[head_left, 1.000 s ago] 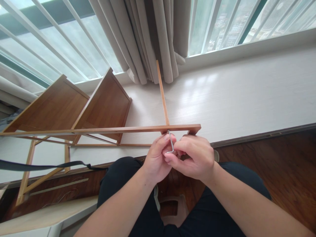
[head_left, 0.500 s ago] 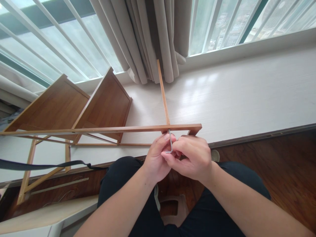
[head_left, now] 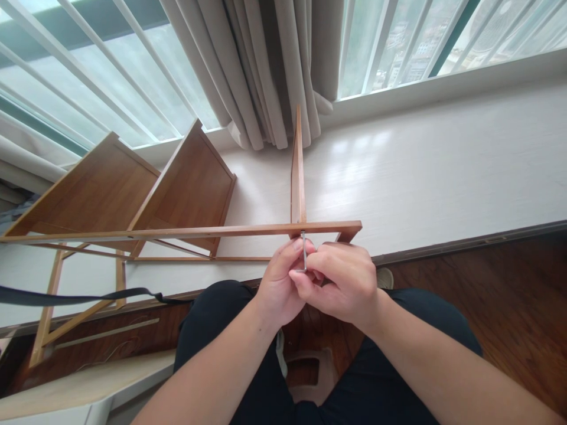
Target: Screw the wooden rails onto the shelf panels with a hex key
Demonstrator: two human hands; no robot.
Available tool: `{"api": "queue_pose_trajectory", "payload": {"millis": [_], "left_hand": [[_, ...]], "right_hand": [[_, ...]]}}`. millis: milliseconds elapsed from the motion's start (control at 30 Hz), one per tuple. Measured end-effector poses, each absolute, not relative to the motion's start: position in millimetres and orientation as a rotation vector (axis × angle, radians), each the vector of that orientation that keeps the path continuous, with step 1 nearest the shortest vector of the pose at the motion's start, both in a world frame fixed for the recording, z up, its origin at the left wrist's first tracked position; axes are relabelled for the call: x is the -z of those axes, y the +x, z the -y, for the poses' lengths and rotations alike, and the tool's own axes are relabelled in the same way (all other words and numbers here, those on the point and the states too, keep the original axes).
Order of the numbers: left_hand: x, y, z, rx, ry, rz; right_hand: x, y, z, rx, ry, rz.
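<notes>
**Driving the Rail Screw with the Hex Key**

The frame [head_left: 133, 236] lies on its side across the white sill [head_left: 443, 165], with two panels [head_left: 186, 189] slanting up toward the window and one slat [head_left: 297, 171] running away from the near rail [head_left: 221, 231]. The rail should be kept level while it is fastened, and the slat should be kept square to it (it appears close to square now). The hex key [head_left: 303, 252] stands with its long arm upright, its tip entering the underside of the rail directly below the slat. The key is best kept in line with the screw and seated fully before force is applied; the screw itself is hidden.

Both forearms are raised from the lap and meet just under the rail. The left hand [head_left: 280, 289] is curled, fingertips closed on the key's shaft. The right hand [head_left: 343, 283] is folded over it, thumb and forefinger pinched on the short arm at the bend.
</notes>
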State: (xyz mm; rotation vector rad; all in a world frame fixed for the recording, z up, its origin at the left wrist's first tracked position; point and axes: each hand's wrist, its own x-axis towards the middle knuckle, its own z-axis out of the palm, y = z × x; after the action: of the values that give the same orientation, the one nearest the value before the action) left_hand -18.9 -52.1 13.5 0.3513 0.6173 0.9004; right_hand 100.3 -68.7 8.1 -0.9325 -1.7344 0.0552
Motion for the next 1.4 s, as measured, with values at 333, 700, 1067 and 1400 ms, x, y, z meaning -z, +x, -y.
{"api": "queue_pose_trajectory", "payload": {"millis": [333,700,1067,1400], "left_hand": [[-12.0,-18.7,51.7,-0.896,0.367,-0.598],[-8.6,-18.8,52.0,-0.923,0.323,-0.645],[-10.0,-18.2,51.5,-0.911,0.327,-0.667],[-10.0,-17.5,50.8,-0.903,0.32,-0.711]], "right_hand": [[-10.8,99.4,68.3,-0.025,-0.94,1.737],[-10.8,96.8,68.4,-0.077,-0.958,1.717],[-11.9,96.4,69.6,-0.122,-0.982,1.688],[-12.8,95.7,70.3,-0.136,-0.996,1.681]]}}
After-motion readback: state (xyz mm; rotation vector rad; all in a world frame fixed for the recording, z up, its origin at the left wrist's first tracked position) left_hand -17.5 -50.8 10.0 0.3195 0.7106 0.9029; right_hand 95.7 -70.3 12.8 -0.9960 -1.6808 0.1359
